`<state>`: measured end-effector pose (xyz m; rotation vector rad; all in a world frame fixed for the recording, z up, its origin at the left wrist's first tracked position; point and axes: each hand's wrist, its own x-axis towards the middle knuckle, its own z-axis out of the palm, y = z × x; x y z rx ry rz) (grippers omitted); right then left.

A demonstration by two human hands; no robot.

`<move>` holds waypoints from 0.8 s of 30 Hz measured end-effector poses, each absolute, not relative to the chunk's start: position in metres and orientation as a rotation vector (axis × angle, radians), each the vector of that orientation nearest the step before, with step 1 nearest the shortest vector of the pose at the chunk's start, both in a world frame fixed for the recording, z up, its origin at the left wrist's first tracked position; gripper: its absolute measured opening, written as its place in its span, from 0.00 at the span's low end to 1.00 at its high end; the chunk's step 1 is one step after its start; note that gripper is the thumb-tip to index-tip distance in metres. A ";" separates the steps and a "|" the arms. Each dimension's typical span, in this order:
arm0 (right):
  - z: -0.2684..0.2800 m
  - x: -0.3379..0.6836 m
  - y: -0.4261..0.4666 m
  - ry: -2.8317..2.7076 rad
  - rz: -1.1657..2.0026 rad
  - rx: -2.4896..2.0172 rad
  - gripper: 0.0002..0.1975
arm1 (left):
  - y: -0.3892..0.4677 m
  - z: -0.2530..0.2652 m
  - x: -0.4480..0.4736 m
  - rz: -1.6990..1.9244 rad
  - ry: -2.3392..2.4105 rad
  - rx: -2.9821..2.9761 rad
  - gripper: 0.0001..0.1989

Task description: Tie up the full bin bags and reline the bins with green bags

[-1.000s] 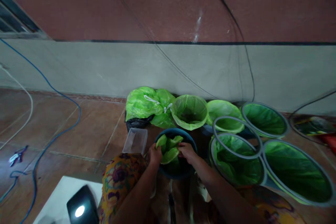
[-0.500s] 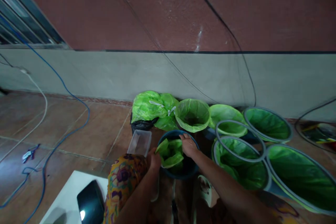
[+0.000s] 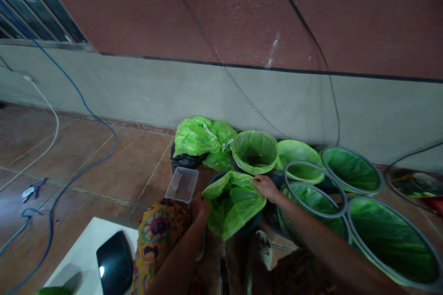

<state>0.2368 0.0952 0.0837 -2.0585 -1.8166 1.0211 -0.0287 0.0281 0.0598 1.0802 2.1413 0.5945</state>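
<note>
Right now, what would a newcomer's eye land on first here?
First, the bright green bag spread between the left hand and right hand, over the dark blue bucket. Next, the green-lined bins to the right, a gray ring overlapping their rims. At lower left, a glossy black device lies on a white surface.

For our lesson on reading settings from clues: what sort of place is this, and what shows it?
Probably a home's room or porch, though I can't tell which: a two-tone painted wall, what looks like a slatted window and a reddish tiled floor.
</note>
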 end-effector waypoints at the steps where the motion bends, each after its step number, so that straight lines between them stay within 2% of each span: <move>1: 0.086 0.243 0.094 -1.961 0.912 -2.142 0.13 | 0.029 0.062 -0.027 0.537 2.146 1.103 0.07; 3: 0.088 0.254 0.091 -2.014 0.835 -2.217 0.11 | 0.030 0.067 -0.025 0.425 2.163 1.140 0.09; 7: 0.090 0.269 0.084 -2.104 0.733 -2.342 0.15 | 0.034 0.072 -0.029 0.282 2.206 1.158 0.13; 13: 0.088 0.285 0.070 -2.222 0.833 -2.397 0.10 | 0.033 0.083 -0.028 0.129 2.264 1.185 0.13; 16: 0.085 0.280 0.070 -2.227 0.841 -2.355 0.14 | 0.032 0.099 -0.017 0.135 2.305 1.390 0.24; 18: 0.082 0.273 0.073 -2.217 0.840 -2.315 0.18 | 0.036 0.110 -0.006 0.180 2.219 1.667 0.31; 19: 0.081 0.268 0.075 -2.215 0.848 -2.287 0.19 | 0.041 0.114 0.000 0.200 2.117 1.799 0.32; 24: 0.078 0.255 0.085 -2.207 0.869 -2.270 0.15 | 0.079 0.109 0.033 0.153 1.631 1.874 0.26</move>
